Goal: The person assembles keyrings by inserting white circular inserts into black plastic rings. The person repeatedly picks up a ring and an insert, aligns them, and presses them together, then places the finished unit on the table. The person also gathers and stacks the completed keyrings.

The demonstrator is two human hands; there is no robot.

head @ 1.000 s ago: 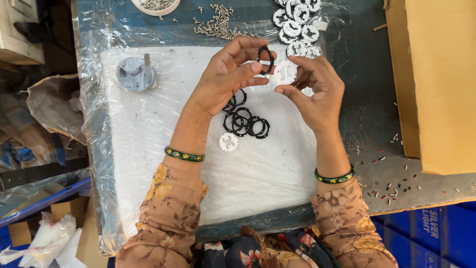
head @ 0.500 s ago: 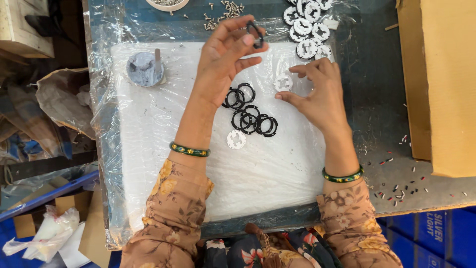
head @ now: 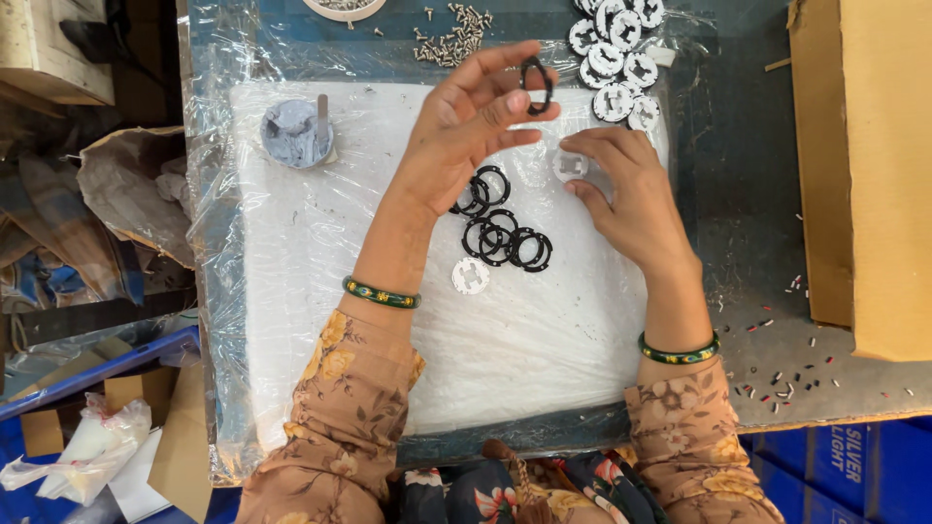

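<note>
Your left hand (head: 464, 131) pinches a black ring (head: 536, 85) at upper centre; your right hand (head: 626, 189) presses fingertips onto a white disc (head: 570, 165).

A single head-worn camera looks almost straight down from close above the person's forearms; the white foam pad (head: 320, 320) on the worktable (head: 738, 194) fills mid-frame; cardboard box (head: 874, 175) at right edge, floor clutter at left.
</note>
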